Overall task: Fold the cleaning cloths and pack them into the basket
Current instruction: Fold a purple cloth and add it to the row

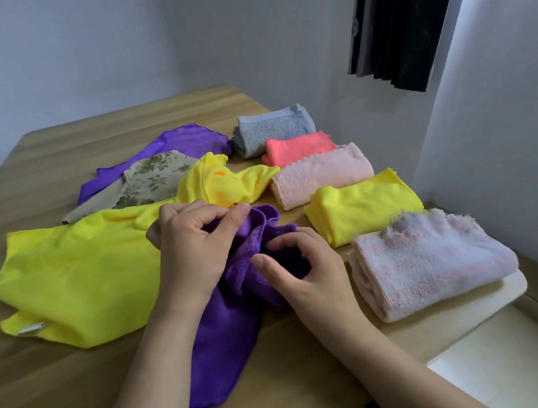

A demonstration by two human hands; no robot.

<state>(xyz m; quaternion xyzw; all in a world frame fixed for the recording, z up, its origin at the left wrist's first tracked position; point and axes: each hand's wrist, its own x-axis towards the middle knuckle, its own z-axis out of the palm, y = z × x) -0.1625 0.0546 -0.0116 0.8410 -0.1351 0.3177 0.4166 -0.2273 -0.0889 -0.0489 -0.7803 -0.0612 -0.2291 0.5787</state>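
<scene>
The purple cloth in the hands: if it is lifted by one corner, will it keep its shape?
Probably not. The purple cloth bunches into soft folds where the left hand and right hand pinch it, so it likely hangs limp. It looks thin, probably light.

crumpled purple cloth point(223, 331) lies mid-table beside five folded cloths point(362, 211).
</scene>
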